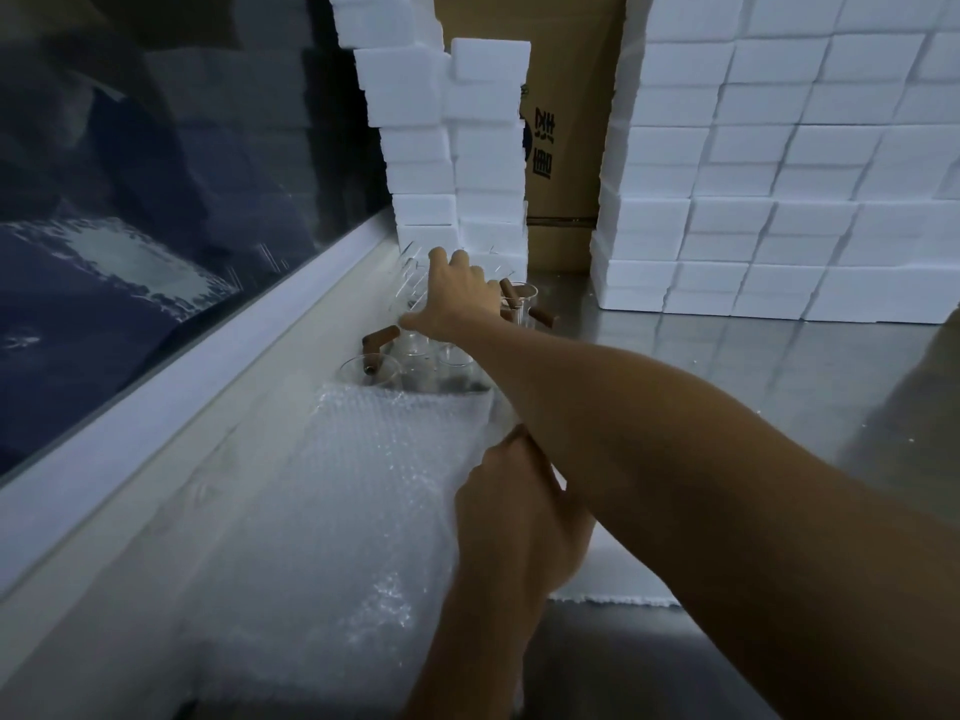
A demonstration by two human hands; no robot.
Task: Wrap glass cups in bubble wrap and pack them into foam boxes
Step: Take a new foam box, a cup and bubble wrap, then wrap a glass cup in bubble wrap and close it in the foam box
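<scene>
The clear glass cups with brown wooden handles (415, 350) stand crowded together at the far end of the grey metal surface (727, 387), against the pale window ledge, just beyond the sheet of clear bubble wrap (363, 485). This crowding is the main risk. The right hand (452, 298) reaches over the group from the right, and the handles stick out in different directions, so a lifted cup can catch a neighbour's handle and tip it or knock glass on glass. The stacks of white foam boxes (452, 148) rise directly behind the cups, and a careless pull backward or a bump with the knuckles may disturb the lowest boxes. The bubble wrap can also slide if the pressure on it is released while a cup is set down.

The right arm is stretched far forward and crosses above the left one. Its grip is spread, thumb pointing left and fingers bent downward over a cup; it seems to close around a rim, but the glass is transparent and I cannot tell if contact is made. The left hand (514, 517) lies on the right edge of the bubble wrap, partly hidden under the right forearm, fingertips pressed down on the sheet; whether it pinches the edge is not visible.
</scene>
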